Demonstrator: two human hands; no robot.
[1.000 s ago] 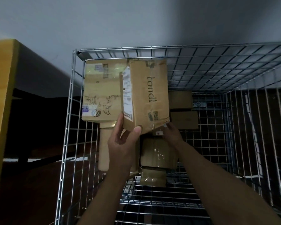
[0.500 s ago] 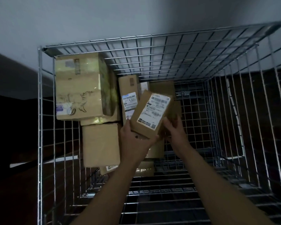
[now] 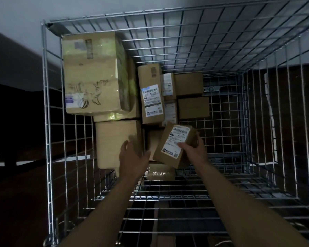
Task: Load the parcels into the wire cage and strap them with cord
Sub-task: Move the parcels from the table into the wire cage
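My head camera, the only view, looks forward and steeply down into the wire cage point(image 3: 168, 197) from close above; my left hand point(image 3: 132, 154) and my right hand point(image 3: 194, 150), gripping a small parcel point(image 3: 173, 145), sit mid-frame, with the far mesh wall point(image 3: 185, 41) beyond them

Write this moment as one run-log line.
phase: loading | right hand: grips labelled parcel inside wire cage | left hand: open, beside parcel | strapping: none seen
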